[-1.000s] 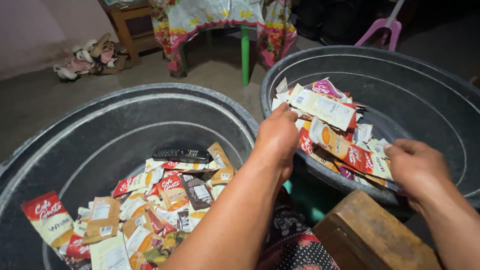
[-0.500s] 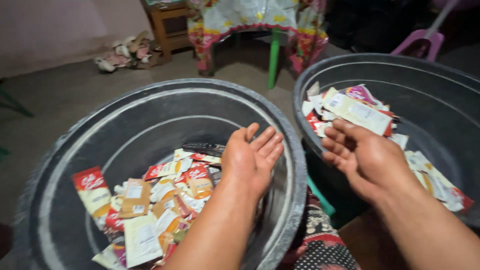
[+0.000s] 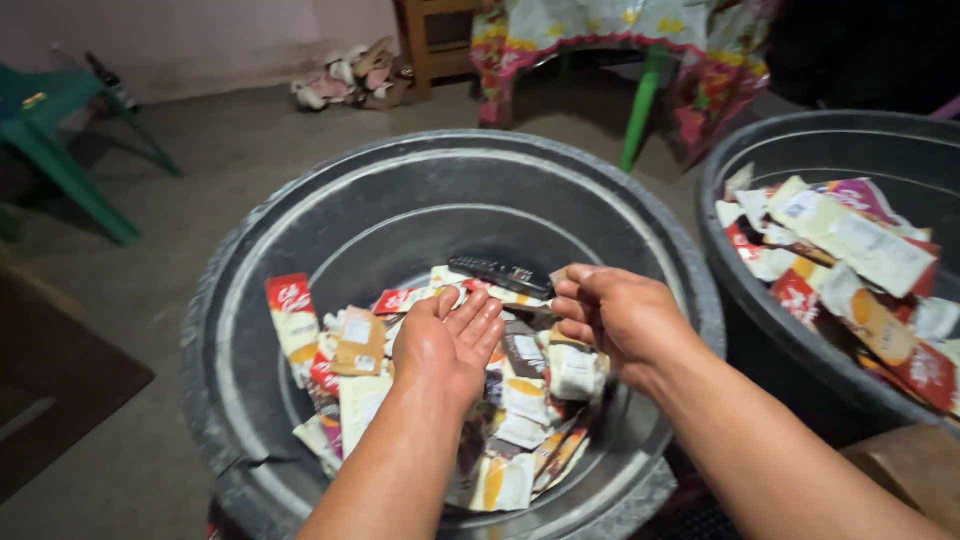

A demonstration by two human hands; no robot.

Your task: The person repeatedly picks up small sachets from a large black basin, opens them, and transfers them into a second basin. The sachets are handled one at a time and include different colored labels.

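- Foil and paper sachets (image 3: 520, 400), red, brown, cream and orange, lie in a loose heap on the floor of the near grey tub (image 3: 300, 215); they overlap at every angle, so the pile as a whole has no single direction.
- One long red-and-cream sachet (image 3: 293, 318) lies apart at the left edge of the heap, its long axis running up the tub's sloped wall, red end uppermost.
- The left hand (image 3: 445, 345) hovers over the middle of the heap, palm up, fingers spread and released, holding nothing.
- The right hand (image 3: 620, 315) is just beside it over the right of the heap, fingers curled inward; whether they pinch a sachet cannot be told, as the fingertips hide it.
- A black remote control (image 3: 500, 272) rests at the far edge of the heap, its long axis lying roughly left to right, tipped slightly down to the right.
- A second grey tub (image 3: 760, 150) stands to the right, touching or nearly touching the first, with more sachets (image 3: 850, 240) piled along its near wall.
- Beyond the tubs: a green plastic chair (image 3: 60, 150) at the left, a pile of sandals (image 3: 350, 75) by the wall, a table under a flowered cloth (image 3: 600, 30) with a green leg (image 3: 640, 105).
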